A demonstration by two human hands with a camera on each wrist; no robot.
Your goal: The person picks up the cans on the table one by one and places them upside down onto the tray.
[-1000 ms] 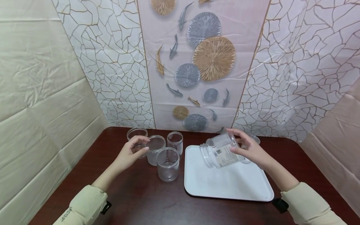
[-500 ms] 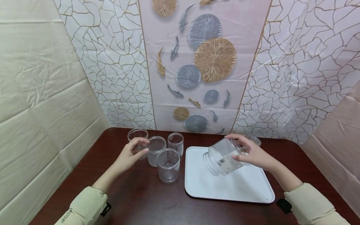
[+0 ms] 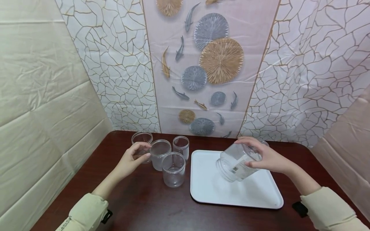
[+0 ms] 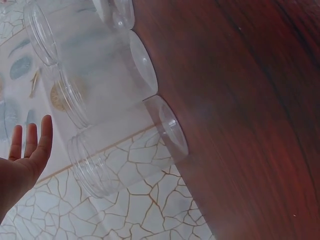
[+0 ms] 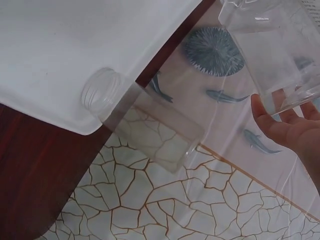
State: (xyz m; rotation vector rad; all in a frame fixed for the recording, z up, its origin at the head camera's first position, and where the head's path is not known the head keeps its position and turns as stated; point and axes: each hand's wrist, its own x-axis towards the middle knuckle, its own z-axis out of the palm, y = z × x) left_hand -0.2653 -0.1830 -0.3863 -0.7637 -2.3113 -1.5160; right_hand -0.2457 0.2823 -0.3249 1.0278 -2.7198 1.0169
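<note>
My right hand [image 3: 267, 157] grips a clear plastic jar [image 3: 235, 163] near its base, fingers and thumb round its sides. The jar is tilted with its threaded mouth pointing down and left above the white tray [image 3: 202, 192]; it bears a printed label [image 3: 245, 170]. My left hand [image 3: 131, 158] hovers with loosely bent fingers beside the group of clear jars. Nearest to it are the back-left jar [image 3: 143, 138] and the middle jar [image 3: 160, 157]. In the left wrist view the fingers [image 4: 31, 140] are spread, holding nothing.
A wide clear jar [image 3: 173, 173] stands in front and a narrow one [image 3: 181, 146] behind, left of the tray. Another clear jar [image 5: 150, 130] is behind my right hand, mostly hidden in the head view. A patterned cloth wall [image 3: 199, 106] closes off the table's back.
My right hand has carried the jar to the right and slightly lower, its mouth turning further downward. The left hand has barely moved.
</note>
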